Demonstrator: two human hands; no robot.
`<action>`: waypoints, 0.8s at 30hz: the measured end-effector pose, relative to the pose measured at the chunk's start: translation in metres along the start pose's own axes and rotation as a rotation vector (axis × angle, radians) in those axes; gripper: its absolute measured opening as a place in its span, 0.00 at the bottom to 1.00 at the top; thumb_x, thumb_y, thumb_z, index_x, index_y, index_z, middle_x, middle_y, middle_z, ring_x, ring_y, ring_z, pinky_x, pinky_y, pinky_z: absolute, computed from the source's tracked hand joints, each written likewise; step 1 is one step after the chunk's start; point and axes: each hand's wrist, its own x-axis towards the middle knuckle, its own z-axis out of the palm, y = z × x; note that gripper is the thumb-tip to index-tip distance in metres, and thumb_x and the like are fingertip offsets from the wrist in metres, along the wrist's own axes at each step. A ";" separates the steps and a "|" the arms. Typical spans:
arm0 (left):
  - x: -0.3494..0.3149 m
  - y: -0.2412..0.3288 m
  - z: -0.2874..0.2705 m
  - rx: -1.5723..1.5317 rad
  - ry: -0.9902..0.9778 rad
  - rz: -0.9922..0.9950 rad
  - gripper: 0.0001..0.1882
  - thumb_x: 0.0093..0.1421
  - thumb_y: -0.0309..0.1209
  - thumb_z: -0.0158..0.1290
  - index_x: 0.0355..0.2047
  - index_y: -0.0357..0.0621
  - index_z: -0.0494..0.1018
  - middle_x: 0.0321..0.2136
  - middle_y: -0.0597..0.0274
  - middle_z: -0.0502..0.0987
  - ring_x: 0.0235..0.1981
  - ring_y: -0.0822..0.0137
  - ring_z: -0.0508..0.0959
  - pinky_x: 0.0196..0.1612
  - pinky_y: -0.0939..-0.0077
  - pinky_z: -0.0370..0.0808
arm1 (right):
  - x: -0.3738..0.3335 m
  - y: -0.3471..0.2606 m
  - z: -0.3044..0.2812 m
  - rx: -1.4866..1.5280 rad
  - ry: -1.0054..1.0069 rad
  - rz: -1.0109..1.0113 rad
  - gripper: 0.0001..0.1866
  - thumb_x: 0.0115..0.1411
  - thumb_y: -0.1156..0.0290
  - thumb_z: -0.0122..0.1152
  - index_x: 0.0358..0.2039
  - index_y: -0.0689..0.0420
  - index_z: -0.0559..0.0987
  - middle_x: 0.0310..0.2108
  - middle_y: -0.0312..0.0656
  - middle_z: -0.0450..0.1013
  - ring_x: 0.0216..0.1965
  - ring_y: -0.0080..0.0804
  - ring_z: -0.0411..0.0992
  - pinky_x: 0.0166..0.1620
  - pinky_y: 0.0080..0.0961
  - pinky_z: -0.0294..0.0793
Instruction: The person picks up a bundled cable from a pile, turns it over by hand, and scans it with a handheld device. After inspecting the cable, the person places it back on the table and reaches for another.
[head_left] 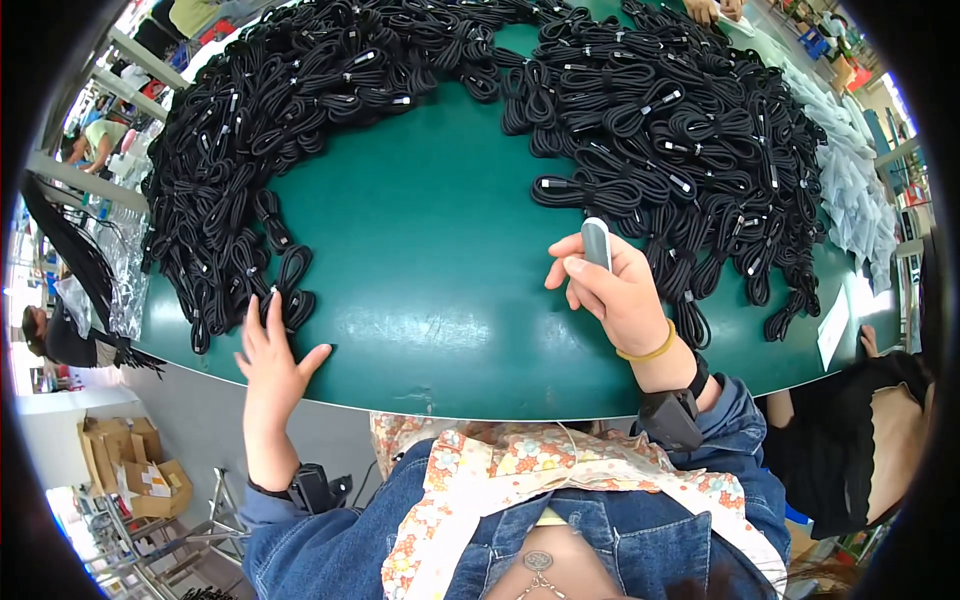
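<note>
My right hand (622,293) is closed around a thick grey pen-like tool (597,246) with a rounded white upper end. It holds the tool over the green table, just below the right-hand heap of coiled black cables (690,140). Which end of the tool points down, and what tip it has, is hidden by my fingers. At the left, my left hand (270,358) lies with fingers spread, and its fingertips reach the lowest bundles of the left heap of coiled black cables (225,180). Small metal plugs show among the tied coils.
The green table (420,240) curves in front of me. Clear plastic bags (860,190) lie along the right side, near a white sheet (833,330). Another person's hands (712,10) are at the far right, and a person in black (850,440) sits close by. Cardboard boxes (135,465) stand lower left.
</note>
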 end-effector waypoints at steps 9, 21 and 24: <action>0.031 0.015 0.033 -0.399 0.215 0.302 0.23 0.47 0.32 0.53 0.45 0.46 0.63 0.53 0.52 0.51 0.50 0.50 0.58 0.50 0.62 0.57 | 0.004 0.008 0.003 -0.011 -0.043 -0.019 0.08 0.52 0.73 0.49 0.32 0.62 0.71 0.22 0.41 0.70 0.11 0.11 0.53 0.20 0.10 0.59; 0.032 0.067 -0.034 -0.815 0.134 0.514 0.18 0.42 0.22 0.54 0.36 0.38 0.65 0.42 0.54 0.65 0.44 0.59 0.65 0.45 0.69 0.62 | 0.003 0.011 0.002 -0.069 -0.061 -0.011 0.09 0.51 0.71 0.51 0.33 0.61 0.72 0.23 0.38 0.70 0.16 0.13 0.58 0.21 0.09 0.59; 0.032 0.089 -0.046 -1.228 -0.021 0.524 0.20 0.41 0.18 0.54 0.37 0.37 0.63 0.39 0.54 0.68 0.41 0.64 0.68 0.43 0.72 0.65 | 0.003 0.010 0.006 -0.087 -0.073 -0.003 0.11 0.50 0.72 0.51 0.36 0.60 0.71 0.26 0.38 0.70 0.17 0.13 0.59 0.21 0.09 0.60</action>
